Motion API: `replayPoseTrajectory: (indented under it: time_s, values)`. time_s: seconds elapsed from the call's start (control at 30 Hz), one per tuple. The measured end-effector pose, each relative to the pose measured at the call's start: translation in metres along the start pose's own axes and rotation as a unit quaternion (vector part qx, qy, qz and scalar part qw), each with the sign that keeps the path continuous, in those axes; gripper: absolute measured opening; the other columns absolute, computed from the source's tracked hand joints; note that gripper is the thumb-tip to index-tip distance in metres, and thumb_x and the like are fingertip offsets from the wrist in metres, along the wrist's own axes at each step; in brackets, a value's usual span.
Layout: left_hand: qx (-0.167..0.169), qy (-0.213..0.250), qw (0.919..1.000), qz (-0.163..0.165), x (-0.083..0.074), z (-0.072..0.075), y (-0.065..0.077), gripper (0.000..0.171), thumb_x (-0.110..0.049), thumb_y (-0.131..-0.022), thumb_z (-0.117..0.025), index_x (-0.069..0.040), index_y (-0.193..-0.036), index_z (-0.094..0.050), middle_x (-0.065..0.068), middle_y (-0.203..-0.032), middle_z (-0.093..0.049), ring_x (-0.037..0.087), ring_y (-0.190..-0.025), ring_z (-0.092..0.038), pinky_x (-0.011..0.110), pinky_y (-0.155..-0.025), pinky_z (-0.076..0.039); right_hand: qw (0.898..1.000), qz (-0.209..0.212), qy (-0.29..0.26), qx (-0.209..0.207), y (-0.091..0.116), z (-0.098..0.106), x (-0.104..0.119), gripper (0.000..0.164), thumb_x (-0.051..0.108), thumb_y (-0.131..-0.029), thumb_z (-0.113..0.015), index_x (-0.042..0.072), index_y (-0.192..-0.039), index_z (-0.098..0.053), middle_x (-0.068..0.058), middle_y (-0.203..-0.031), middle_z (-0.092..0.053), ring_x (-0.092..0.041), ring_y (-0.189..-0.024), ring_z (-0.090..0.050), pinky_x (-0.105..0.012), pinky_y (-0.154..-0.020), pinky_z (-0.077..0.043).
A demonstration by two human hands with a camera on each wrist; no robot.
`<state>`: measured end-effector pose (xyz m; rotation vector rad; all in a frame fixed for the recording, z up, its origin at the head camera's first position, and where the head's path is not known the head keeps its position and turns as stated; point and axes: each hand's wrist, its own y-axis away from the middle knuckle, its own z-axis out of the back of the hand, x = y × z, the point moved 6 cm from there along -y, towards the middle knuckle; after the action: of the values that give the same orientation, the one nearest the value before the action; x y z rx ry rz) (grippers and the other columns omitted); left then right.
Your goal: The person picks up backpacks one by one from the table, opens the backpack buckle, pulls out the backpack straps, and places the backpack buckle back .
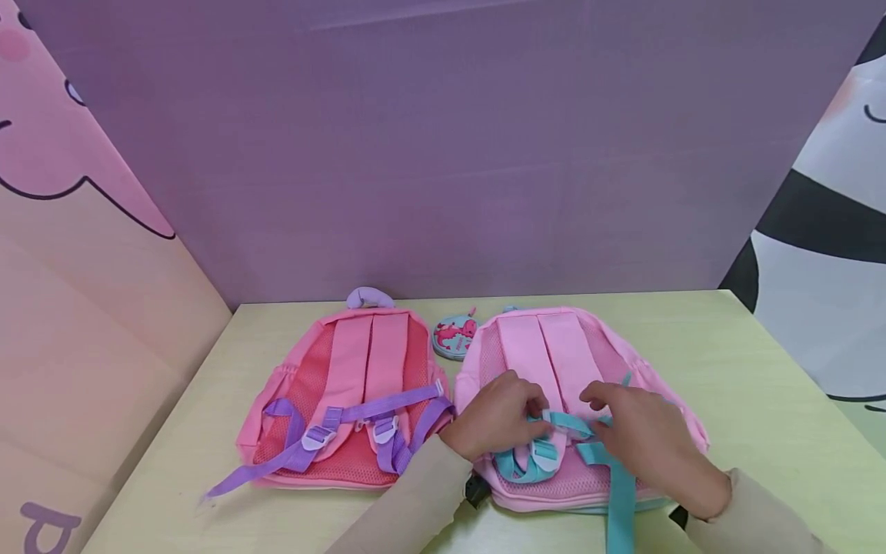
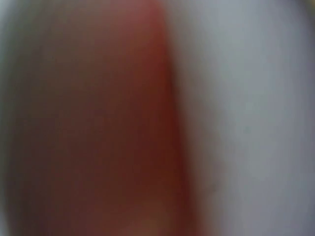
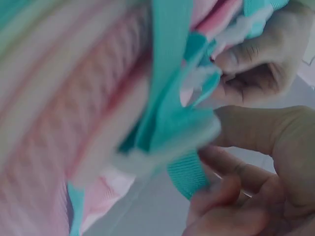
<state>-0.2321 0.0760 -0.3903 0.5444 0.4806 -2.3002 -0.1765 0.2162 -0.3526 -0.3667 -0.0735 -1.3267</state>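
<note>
A light pink backpack [image 1: 522,338] lies with its strap side up, teal webbing straps [image 1: 621,500] across its lower half. My left hand [image 1: 493,415] pinches the teal webbing beside a white buckle at the middle of the pack. To its right, my right hand [image 1: 647,431] grips the other part of the teal webbing; from close up in the right wrist view, thumb and curled fingers hold a folded teal strap [image 3: 187,174]. One long strap end hangs down over the front of the pack. The left wrist view is too blurred to read.
On the left lies a coral pink backpack [image 1: 349,346] with purple straps [image 1: 277,462] and a lilac top handle [image 1: 369,297]. A small round teal pouch with a pink figure [image 1: 453,336] sits between the packs. Around the pale table [image 1: 747,369] stand printed panels.
</note>
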Motion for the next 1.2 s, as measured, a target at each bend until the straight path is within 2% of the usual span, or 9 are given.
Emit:
replayPoseTrajectory:
  time_s: [0.17,0.33,0.4,0.53,0.6,0.73,0.83,1.0,1.2]
  values:
    - [-0.003,0.0,1.0,0.007,0.001,0.0,0.0,0.018,-0.029,-0.079,-0.077,-0.016,-0.09,-0.072,-0.015,-0.071,-0.056,-0.001,-0.072,-0.045,0.013,-0.061,-0.038,1.0,0.006,0.001,-0.025,0.003,0.011,0.002,0.024,0.006,-0.077,-0.074,0.01,-0.1,-0.067,0.008,-0.059,-0.056,-0.008,-0.044,-0.041,-0.028,-0.042,-0.034]
    - [-0.008,-0.008,0.9999,0.008,0.002,0.0,0.0,0.018,-0.029,-0.079,-0.077,-0.015,-0.088,-0.071,-0.015,-0.071,-0.056,-0.001,-0.071,-0.044,0.013,-0.062,-0.037,0.998,0.016,-0.043,-0.051,0.003,0.021,0.009,0.027,0.006,-0.078,-0.074,0.011,-0.103,-0.065,0.005,-0.071,-0.064,-0.006,-0.049,-0.045,-0.025,-0.046,-0.039]
    - [-0.008,-0.009,0.9999,0.005,0.002,0.001,0.0,0.018,-0.029,-0.079,-0.077,-0.015,-0.088,-0.071,-0.015,-0.07,-0.056,-0.001,-0.07,-0.044,0.013,-0.061,-0.037,0.995,0.042,-0.076,-0.057,0.001,0.02,0.012,0.032,0.004,-0.074,-0.078,0.012,-0.103,-0.066,0.003,-0.085,-0.066,-0.006,-0.058,-0.05,-0.024,-0.05,-0.043]
    - [-0.007,-0.008,0.9999,-0.005,0.002,0.0,0.0,0.018,-0.028,-0.079,-0.077,-0.014,-0.089,-0.071,-0.016,-0.07,-0.056,-0.001,-0.071,-0.044,0.013,-0.062,-0.037,0.986,0.123,-0.104,-0.049,-0.005,0.007,0.019,0.037,0.001,-0.068,-0.082,0.014,-0.099,-0.067,0.005,-0.091,-0.063,-0.012,-0.074,-0.055,-0.025,-0.06,-0.048]
    - [-0.007,-0.007,0.9999,-0.01,0.001,0.0,-0.001,0.018,-0.028,-0.08,-0.077,-0.014,-0.09,-0.071,-0.016,-0.071,-0.056,-0.002,-0.072,-0.044,0.013,-0.063,-0.037,0.983,0.146,-0.107,-0.029,-0.009,-0.002,0.02,0.037,0.001,-0.068,-0.082,0.014,-0.098,-0.066,0.006,-0.093,-0.062,-0.015,-0.081,-0.057,-0.029,-0.066,-0.05]
    - [-0.01,-0.012,0.9997,-0.019,0.0,-0.001,-0.001,0.018,-0.028,-0.08,-0.076,-0.015,-0.091,-0.07,-0.015,-0.073,-0.056,-0.002,-0.073,-0.044,0.012,-0.064,-0.036,0.985,0.127,-0.115,0.023,-0.016,-0.019,0.014,0.029,0.005,-0.072,-0.08,0.017,-0.093,-0.063,0.01,-0.086,-0.06,-0.012,-0.079,-0.057,-0.03,-0.067,-0.049]
    - [-0.01,-0.015,0.9996,-0.02,0.0,-0.002,-0.001,0.017,-0.028,-0.081,-0.076,-0.016,-0.091,-0.069,-0.015,-0.073,-0.055,-0.003,-0.073,-0.044,0.012,-0.064,-0.036,0.985,0.112,-0.121,0.044,-0.019,-0.027,0.011,0.025,0.007,-0.074,-0.079,0.019,-0.087,-0.061,0.013,-0.078,-0.057,-0.007,-0.071,-0.054,-0.027,-0.063,-0.046]
    - [-0.004,-0.007,0.9999,-0.01,0.0,-0.003,-0.001,0.021,-0.029,-0.08,-0.076,-0.015,-0.095,-0.068,-0.016,-0.073,-0.055,-0.003,-0.073,-0.044,0.012,-0.063,-0.037,0.987,0.104,-0.119,0.036,-0.019,-0.029,0.008,0.028,0.008,-0.073,-0.08,0.022,-0.083,-0.059,0.016,-0.073,-0.053,-0.006,-0.066,-0.052,-0.025,-0.06,-0.045]
    - [0.007,0.007,0.9999,0.0,0.0,-0.004,0.0,0.031,-0.029,-0.079,-0.078,-0.014,-0.102,-0.065,-0.016,-0.077,-0.06,-0.004,-0.076,-0.048,0.012,-0.066,-0.038,0.986,0.114,-0.12,0.022,-0.015,-0.027,0.007,0.032,0.004,-0.07,-0.081,0.019,-0.089,-0.061,0.014,-0.075,-0.057,-0.005,-0.069,-0.055,-0.028,-0.063,-0.048]
